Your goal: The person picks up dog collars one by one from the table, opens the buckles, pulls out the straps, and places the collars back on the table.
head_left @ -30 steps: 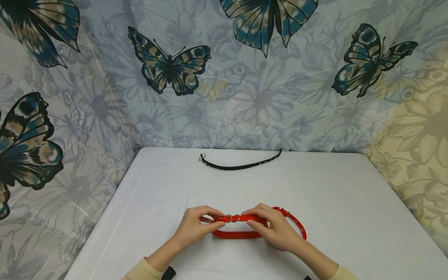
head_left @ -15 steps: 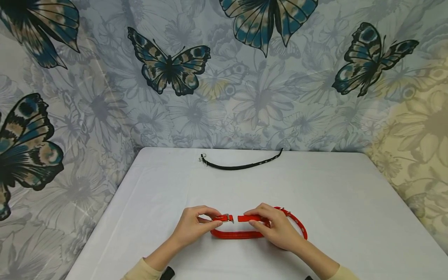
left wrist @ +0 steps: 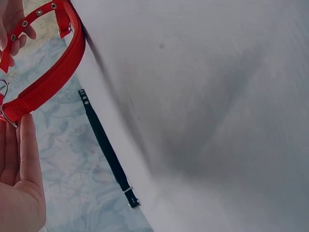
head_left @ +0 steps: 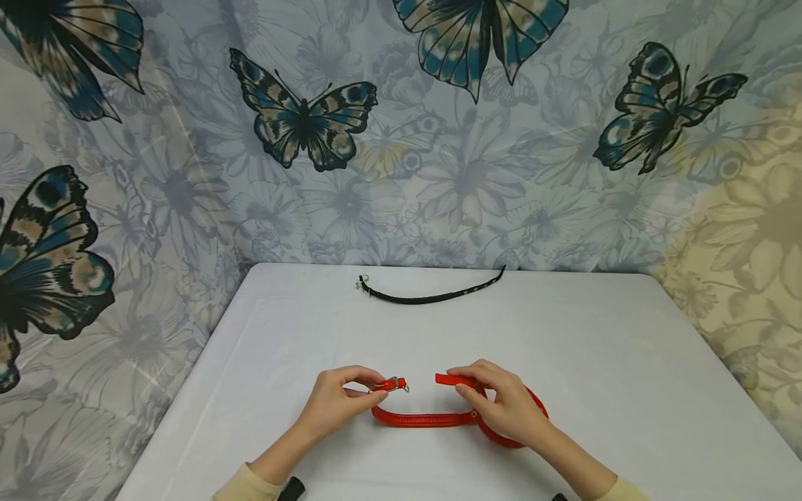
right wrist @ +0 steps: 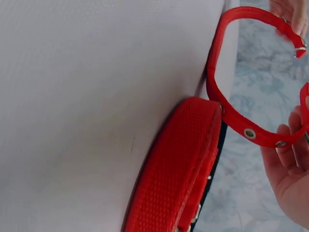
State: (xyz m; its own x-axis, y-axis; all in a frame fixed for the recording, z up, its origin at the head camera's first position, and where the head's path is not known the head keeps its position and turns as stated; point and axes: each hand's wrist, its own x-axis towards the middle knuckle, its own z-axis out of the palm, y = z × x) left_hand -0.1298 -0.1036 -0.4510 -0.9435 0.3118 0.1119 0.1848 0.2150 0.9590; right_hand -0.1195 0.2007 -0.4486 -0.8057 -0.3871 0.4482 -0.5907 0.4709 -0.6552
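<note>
A red collar (head_left: 426, 420) with metal eyelets hangs between both hands in a curve, its two ends apart. My left hand (head_left: 335, 407) pinches the end with the metal buckle (head_left: 393, 384) and ring. At the plain strap end, my right hand (head_left: 504, 400) holds the collar between thumb and fingers. Eyelets near that end show in the right wrist view, by the right-hand fingers (right wrist: 285, 150). A second red collar (head_left: 501, 440), looped, lies on the table partly hidden under the right hand; it fills the foreground of the right wrist view.
Near the far edge of the white table (head_left: 282, 334), a black collar (head_left: 420, 300) lies stretched out in a shallow curve. Butterfly-patterned cloth (head_left: 476, 209) stands behind the table. A black wrist piece (head_left: 292, 488) shows at the left sleeve.
One second ago the strap end was through the buckle. It has come out, and the hands have moved apart, each with one end of the collar; the right hand has risen slightly.
</note>
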